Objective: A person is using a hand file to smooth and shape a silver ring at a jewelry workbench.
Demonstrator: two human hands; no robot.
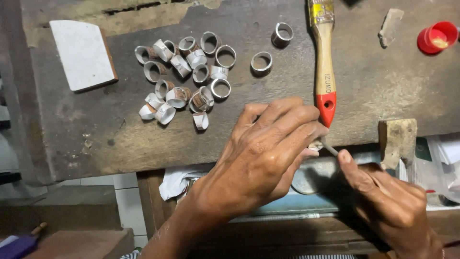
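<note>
At the near edge of the worn wooden tabletop (96,144), our left hand (258,158) curls its grip shut around a small pale piece (315,145), mostly hidden by the fingers. Our right hand (388,201) pinches a thin grey tool (329,147) whose tip touches that piece. A cluster of metal rings (184,79) lies far left, a red-tipped brush (325,62) just beyond the hands.
</note>
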